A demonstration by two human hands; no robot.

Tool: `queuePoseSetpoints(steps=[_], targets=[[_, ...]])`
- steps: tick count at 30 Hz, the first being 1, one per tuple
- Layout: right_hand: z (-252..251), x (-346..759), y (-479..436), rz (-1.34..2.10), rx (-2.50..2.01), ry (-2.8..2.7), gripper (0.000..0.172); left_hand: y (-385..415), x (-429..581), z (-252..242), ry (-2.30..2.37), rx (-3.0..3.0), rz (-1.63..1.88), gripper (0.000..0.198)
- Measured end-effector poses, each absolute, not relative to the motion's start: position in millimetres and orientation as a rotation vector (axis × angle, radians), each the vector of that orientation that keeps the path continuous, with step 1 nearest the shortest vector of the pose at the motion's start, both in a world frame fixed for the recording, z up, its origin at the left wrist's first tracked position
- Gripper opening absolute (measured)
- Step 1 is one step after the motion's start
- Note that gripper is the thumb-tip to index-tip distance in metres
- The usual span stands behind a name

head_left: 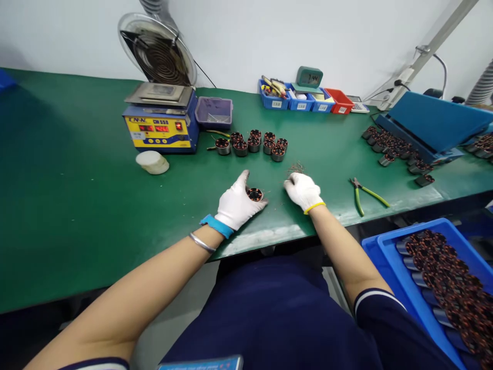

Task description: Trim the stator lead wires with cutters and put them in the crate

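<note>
Left hand point(235, 206) grips a wound ring point(254, 195) between its fingers, likely stiff, best held by its wall; right hand point(303, 191) curled, contents unclear.

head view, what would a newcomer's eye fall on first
The white-gloved left hand curved around a copper-wound ring, front and centre. Next, the blue tray at lower right, holding many similar parts. Then the yellow-fronted box at back left, with glowing red digits.
</note>
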State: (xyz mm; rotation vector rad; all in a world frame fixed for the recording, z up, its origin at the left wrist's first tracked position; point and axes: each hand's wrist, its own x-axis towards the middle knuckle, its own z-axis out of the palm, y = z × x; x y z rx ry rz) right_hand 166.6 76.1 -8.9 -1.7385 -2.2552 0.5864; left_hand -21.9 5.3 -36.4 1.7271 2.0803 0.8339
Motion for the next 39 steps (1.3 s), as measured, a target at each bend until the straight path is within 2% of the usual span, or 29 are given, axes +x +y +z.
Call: queuePoseSetpoints(steps=[4,8,11,16,21,24,29,32,36,39], targets=[[-9.4,171.8,81.3,0.654,-1.669,-2.249,0.033,5.2,-22.5,-34.8,2.085,1.715,0.807,0.103],[-15.6,143.8,80.3,1.071,-1.312,-2.310,0.049,3.7,-21.8,-35.6,2.058,1.714,0.833,0.101],[-14.2,131.2,86.2,1.307,-1.166,-2.373,0.049,3.8,-24.7,-36.1,1.934,1.754,0.849,0.096],[3.5,147.9,100.6,0.965,-1.366,-2.632,0.037,12.5,-42.7,-35.1,1.616,1.869,0.776,0.097],[17.9,153.4,102.8,1.227,-1.154,-2.607,0.042,12.1,-60.4,-32.1,1.448,1.837,0.807,0.117],[14.9,135.1,95.2,1.135,-1.309,-2.619,0.037,7.2,-56.5,-29.3,1.633,1.604,0.940,0.131],[2.5,115.3,82.4,1.118,-1.370,-2.501,0.020,8.5,-38.0,-23.9,1.881,1.435,0.833,0.108],[0.9,122.8,81.8,0.897,-1.461,-2.566,0.018,10.7,-34.0,-23.2,1.882,1.465,0.811,0.102],[3.9,133.5,83.2,0.420,-1.667,-2.615,0.025,8.0,-36.2,-25.5,1.858,1.530,0.844,0.098],[2.3,128.2,83.3,0.415,-1.537,-2.525,0.042,4.7,-37.7,-25.0,1.828,1.548,0.849,0.096]])
